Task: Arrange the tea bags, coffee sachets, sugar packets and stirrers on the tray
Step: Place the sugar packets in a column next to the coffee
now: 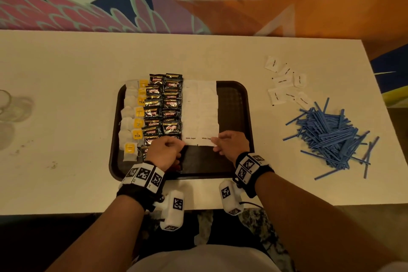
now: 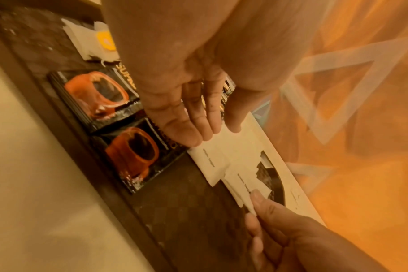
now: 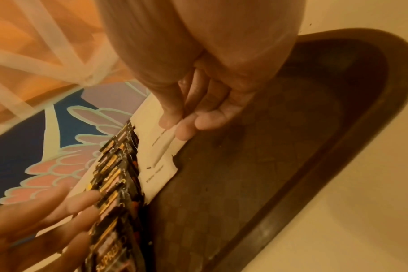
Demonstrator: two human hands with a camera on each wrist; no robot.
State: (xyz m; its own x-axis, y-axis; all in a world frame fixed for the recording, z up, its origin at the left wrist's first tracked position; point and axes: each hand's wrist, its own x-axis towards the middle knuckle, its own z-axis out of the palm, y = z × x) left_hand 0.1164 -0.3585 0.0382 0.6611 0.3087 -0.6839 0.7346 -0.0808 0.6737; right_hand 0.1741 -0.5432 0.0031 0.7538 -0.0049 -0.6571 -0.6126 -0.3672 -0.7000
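Observation:
A dark tray (image 1: 234,106) lies mid-table. On it, from left to right, are a column of tea bags (image 1: 132,117) with yellow tags, two columns of black coffee sachets (image 1: 163,106), and two columns of white sugar packets (image 1: 201,112). My right hand (image 1: 218,144) pinches the right edge of the nearest sugar packet (image 3: 165,147) between thumb and fingers. My left hand (image 1: 176,146) touches that row's left edge with straight fingers (image 2: 193,136). Loose sugar packets (image 1: 284,81) and a pile of blue stirrers (image 1: 329,137) lie on the table to the right.
The tray's right third and near strip (image 1: 205,161) are bare. A glass (image 1: 4,99) stands at the table's far left edge. The table's near edge runs just below my wrists, and a painted wall rises behind the table.

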